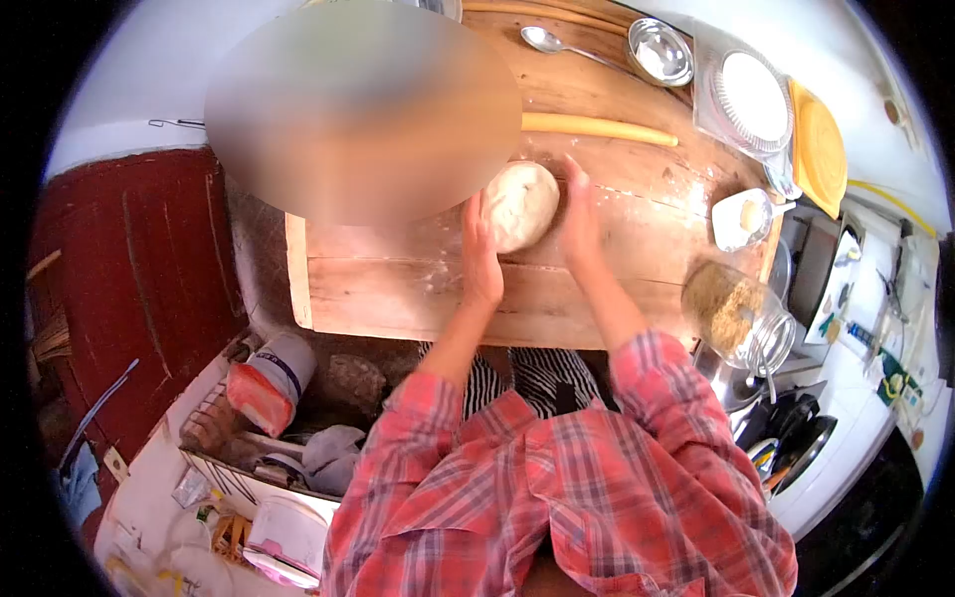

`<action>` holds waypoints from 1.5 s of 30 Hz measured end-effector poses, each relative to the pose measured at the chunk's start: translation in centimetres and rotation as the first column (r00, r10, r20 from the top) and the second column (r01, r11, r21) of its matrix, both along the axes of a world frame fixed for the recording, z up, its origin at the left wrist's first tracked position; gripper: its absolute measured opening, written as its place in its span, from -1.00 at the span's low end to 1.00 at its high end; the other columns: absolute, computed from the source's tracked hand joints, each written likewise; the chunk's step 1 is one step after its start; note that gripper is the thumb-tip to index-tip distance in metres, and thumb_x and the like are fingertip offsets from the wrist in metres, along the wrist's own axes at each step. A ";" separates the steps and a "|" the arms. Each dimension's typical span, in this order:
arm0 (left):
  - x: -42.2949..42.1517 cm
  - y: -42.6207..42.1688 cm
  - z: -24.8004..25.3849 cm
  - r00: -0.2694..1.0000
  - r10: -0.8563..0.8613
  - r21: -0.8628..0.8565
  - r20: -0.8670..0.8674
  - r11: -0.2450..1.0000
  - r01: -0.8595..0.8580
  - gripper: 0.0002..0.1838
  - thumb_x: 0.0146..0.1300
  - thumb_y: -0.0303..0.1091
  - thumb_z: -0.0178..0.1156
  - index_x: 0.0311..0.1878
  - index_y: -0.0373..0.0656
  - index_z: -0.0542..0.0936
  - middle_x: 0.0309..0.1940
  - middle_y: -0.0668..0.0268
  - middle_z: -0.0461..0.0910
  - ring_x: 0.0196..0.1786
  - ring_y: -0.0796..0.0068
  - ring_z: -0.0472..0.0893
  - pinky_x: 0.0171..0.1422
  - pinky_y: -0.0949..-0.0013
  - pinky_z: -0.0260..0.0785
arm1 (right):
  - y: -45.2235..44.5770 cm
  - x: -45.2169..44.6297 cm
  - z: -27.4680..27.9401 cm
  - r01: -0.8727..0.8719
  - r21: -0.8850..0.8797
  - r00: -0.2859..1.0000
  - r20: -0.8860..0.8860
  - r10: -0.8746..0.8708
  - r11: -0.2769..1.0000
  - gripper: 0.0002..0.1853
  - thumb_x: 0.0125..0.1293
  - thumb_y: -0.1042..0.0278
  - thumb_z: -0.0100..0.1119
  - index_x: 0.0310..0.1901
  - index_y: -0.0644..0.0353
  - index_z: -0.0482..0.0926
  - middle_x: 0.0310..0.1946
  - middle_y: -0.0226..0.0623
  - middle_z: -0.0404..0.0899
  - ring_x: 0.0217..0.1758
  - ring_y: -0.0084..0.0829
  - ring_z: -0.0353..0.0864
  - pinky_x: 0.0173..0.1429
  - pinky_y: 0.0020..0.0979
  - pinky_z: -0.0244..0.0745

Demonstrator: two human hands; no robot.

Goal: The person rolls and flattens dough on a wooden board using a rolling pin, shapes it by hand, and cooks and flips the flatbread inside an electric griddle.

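Note:
A round, pale lump of dough (525, 204) lies on the wooden board (398, 298). My left hand (481, 254) is upright along the dough's left side, fingers stretched and touching it; a blurred oval covers part of the view by its fingertips. On the other side, my right hand (580, 219) stands with straight fingers, a narrow gap between its palm and the dough. Neither hand is wrapped around the lump. Behind the dough lies a yellowish rolling pin (607, 127), its left part hidden by the blur. White flour is scattered on the wood.
A spoon (547, 42) and a metal bowl (660, 52) lie at the far edge. To the right are a white cup (741, 219), a tipped-looking glass jar (736, 316) of brownish grains and a yellow lid (818, 149). Pans (801, 448) stand lower right.

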State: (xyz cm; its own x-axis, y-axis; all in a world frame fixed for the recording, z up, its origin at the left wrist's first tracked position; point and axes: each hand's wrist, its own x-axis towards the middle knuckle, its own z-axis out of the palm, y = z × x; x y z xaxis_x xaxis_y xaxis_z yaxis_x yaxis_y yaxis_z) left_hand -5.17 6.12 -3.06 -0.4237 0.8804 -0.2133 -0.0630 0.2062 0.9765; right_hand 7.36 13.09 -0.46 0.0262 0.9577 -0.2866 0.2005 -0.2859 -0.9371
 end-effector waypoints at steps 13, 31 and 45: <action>1.9 -0.5 0.9 1.000 -0.020 0.058 0.005 0.998 0.019 -0.19 0.45 0.22 -0.34 0.51 -0.24 -0.04 0.51 0.08 0.00 0.53 0.23 0.01 0.59 0.16 -0.28 | -2.1 -2.1 -1.2 -0.133 0.098 0.990 0.058 0.127 0.986 -0.38 0.56 0.01 -0.35 0.39 0.39 0.15 0.39 0.03 0.21 0.46 -0.14 0.17 0.52 -0.24 -0.04; -1.4 2.5 1.4 0.989 0.145 0.018 0.011 0.989 -0.145 -0.20 0.47 0.22 -0.43 0.45 -0.33 0.10 0.47 0.07 0.10 0.50 0.24 0.09 0.56 0.22 -0.15 | -3.3 1.2 -0.3 0.058 -0.071 0.968 -0.239 -0.074 0.996 -0.44 0.57 0.05 -0.40 0.36 0.30 0.26 0.38 -0.09 0.24 0.50 -0.21 0.09 0.50 -0.21 0.03; -0.8 1.9 1.2 0.937 0.055 0.145 0.345 0.983 -0.111 -0.16 0.43 0.32 -0.40 0.49 -0.22 0.00 0.48 0.03 0.08 0.51 0.18 0.08 0.58 0.13 -0.19 | 1.0 -4.6 3.7 -0.669 0.289 0.624 0.719 0.306 0.685 -0.53 0.45 0.09 -0.20 0.21 0.17 0.47 0.26 -0.18 0.42 0.43 -0.12 0.23 0.51 -0.09 0.00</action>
